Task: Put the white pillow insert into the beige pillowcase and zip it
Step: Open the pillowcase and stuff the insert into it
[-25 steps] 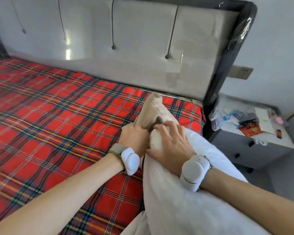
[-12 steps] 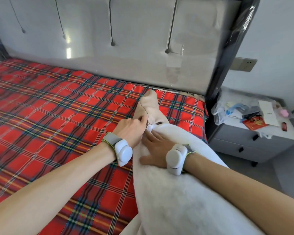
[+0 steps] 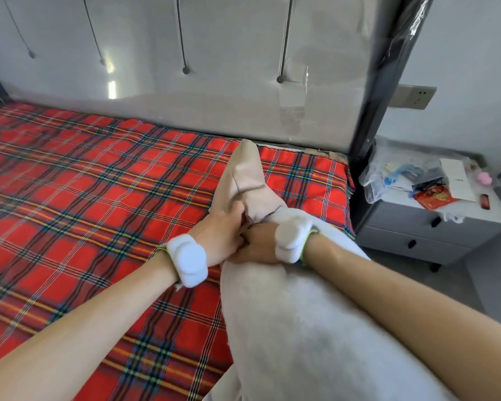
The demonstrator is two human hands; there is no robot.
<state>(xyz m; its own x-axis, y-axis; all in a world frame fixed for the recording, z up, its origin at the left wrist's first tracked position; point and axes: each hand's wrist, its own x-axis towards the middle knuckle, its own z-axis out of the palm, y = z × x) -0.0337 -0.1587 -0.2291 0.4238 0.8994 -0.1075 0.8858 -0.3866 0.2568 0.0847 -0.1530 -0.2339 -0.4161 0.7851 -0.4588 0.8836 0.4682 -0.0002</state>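
Note:
The white pillow insert (image 3: 295, 322) lies along the right side of the bed, reaching from the bottom of the view up to my hands. Its far end goes into the beige pillowcase (image 3: 248, 180), which stretches toward the headboard. My left hand (image 3: 220, 231) grips the edge of the pillowcase at its opening. Beside it and touching it, my right hand (image 3: 258, 241) presses down on the insert, its fingertips hidden at the pillowcase opening. A white band sits on each wrist.
A red plaid sheet (image 3: 84, 198) covers the bed. The grey padded headboard (image 3: 185, 82) rises behind it. To the right stands a grey nightstand (image 3: 434, 227) with bags, papers and small items on top.
My right hand has slid forward along the insert toward the pillowcase opening, its fingers now hidden there. My left hand keeps its grip on the pillowcase edge. The camera has tilted down.

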